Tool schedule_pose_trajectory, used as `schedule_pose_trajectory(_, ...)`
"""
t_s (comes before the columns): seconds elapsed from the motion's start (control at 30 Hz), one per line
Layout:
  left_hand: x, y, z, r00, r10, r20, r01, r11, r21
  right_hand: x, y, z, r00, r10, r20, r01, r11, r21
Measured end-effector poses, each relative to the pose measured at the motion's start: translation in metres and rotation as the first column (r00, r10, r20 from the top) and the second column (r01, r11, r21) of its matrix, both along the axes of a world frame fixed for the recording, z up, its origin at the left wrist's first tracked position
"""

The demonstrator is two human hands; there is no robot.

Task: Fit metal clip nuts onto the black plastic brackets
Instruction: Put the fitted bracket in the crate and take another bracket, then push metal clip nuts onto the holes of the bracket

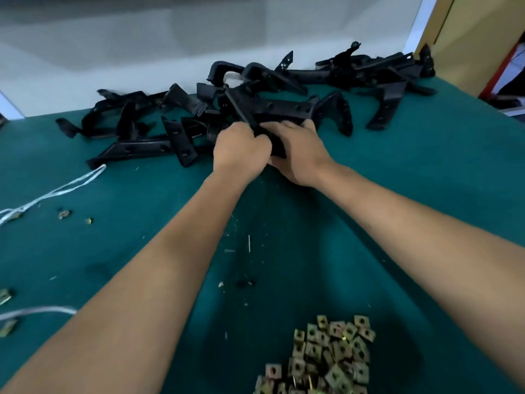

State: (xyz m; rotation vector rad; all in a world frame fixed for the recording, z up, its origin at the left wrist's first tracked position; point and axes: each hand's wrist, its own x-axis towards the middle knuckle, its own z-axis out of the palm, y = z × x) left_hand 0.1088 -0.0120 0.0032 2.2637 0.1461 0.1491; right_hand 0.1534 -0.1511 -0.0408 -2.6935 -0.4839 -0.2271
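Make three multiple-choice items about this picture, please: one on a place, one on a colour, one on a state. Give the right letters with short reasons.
1. Where does the pile of clip nuts lie?
A. near the bottom edge, by the right forearm
B. behind the brackets, at the wall
C. in a box on the left

2. What colour is the table cover?
A. red
B. dark green
C. white

3. What are the two hands doing?
A. resting flat on the table
B. both gripping one black bracket
C. picking up the white cord

Answers: 1 A, the nuts lie heaped near the camera. 2 B, green cloth shows everywhere. 3 B, left hand and right hand close around the bracket.
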Motion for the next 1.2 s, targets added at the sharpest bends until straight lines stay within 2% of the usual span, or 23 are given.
schedule_pose_trajectory(0.07, -0.02, -0.004, 0.001, 0.999, 0.041, 0.033, -0.038, 0.996, -0.086, -0.026, -0.002, 0.0, 1.0, 0.01, 0.014, -0.01, 1.0, 0.028)
schedule_pose_trajectory(0.1, -0.032, -0.005, 0.001, 0.997, 0.053, 0.064, -0.044, 0.99, -0.133, -0.04, -0.002, 0.003, 1.0, 0.02, 0.007, -0.02, 0.996, 0.091)
schedule_pose_trajectory(0.17, -0.05, -0.008, 0.002, 0.989, 0.081, 0.127, -0.045, 0.963, -0.264, -0.062, 0.0, 0.012, 1.0, 0.029, 0.001, -0.028, 0.947, 0.321)
schedule_pose_trajectory(0.23, -0.068, -0.009, 0.001, 0.986, 0.115, 0.121, -0.052, 0.9, -0.434, -0.084, 0.004, 0.02, 0.999, 0.0, 0.04, -0.019, 0.89, 0.456)
schedule_pose_trajectory(0.3, -0.082, -0.005, 0.0, 0.987, 0.139, 0.082, -0.069, 0.823, -0.564, -0.104, 0.009, 0.029, 0.996, -0.006, 0.093, -0.036, 0.895, 0.445)
schedule_pose_trajectory(0.37, -0.094, 0.003, -0.003, 0.983, 0.176, 0.055, -0.103, 0.773, -0.626, -0.122, 0.013, 0.034, 0.993, 0.063, 0.104, -0.1, 0.907, 0.408)
schedule_pose_trajectory(0.53, -0.122, 0.027, -0.019, 0.957, 0.286, 0.05, -0.175, 0.705, -0.687, -0.158, 0.014, 0.036, 0.969, 0.246, 0.009, -0.228, 0.88, 0.417)
schedule_pose_trajectory(0.63, -0.133, 0.04, -0.031, 0.919, 0.367, 0.147, -0.198, 0.75, -0.631, -0.172, 0.011, 0.04, 0.971, 0.237, -0.013, -0.221, 0.922, 0.318)
schedule_pose_trajectory(0.73, -0.135, 0.055, -0.041, 0.849, 0.491, 0.195, -0.247, 0.695, -0.675, -0.184, 0.006, 0.051, 0.974, 0.222, -0.051, -0.197, 0.934, 0.297)
schedule_pose_trajectory(0.8, -0.133, 0.062, -0.042, 0.87, 0.475, 0.129, -0.217, 0.605, -0.766, -0.19, 0.005, 0.063, 0.91, 0.359, -0.208, -0.329, 0.93, 0.166)
schedule_pose_trajectory(0.87, -0.13, 0.063, -0.038, 0.932, 0.359, 0.049, -0.129, 0.455, -0.881, -0.201, 0.014, 0.073, 0.752, 0.449, -0.481, -0.507, 0.862, 0.012)
schedule_pose_trajectory(0.93, -0.131, 0.058, -0.034, 0.964, 0.266, 0.015, -0.086, 0.364, -0.927, -0.213, 0.025, 0.075, 0.634, 0.44, -0.636, -0.621, 0.779, -0.081)
schedule_pose_trajectory(1.03, -0.139, 0.054, -0.033, 0.992, 0.129, 0.01, -0.013, 0.175, -0.985, -0.219, 0.038, 0.064, 0.637, 0.405, -0.656, -0.674, 0.705, -0.22)
schedule_pose_trajectory(1.1, -0.143, 0.055, -0.033, 0.998, 0.055, 0.015, 0.012, 0.05, -0.999, -0.219, 0.039, 0.06, 0.655, 0.389, -0.648, -0.666, 0.702, -0.251)
schedule_pose_trajectory(1.13, -0.145, 0.055, -0.031, 0.999, 0.03, 0.016, 0.016, 0.007, -1.0, -0.219, 0.038, 0.06, 0.656, 0.389, -0.646, -0.664, 0.705, -0.249)
schedule_pose_trajectory(1.2, -0.147, 0.051, -0.03, 1.0, -0.004, 0.025, 0.025, -0.013, -1.0, -0.216, 0.032, 0.06, 0.673, 0.406, -0.619, -0.648, 0.727, -0.228)
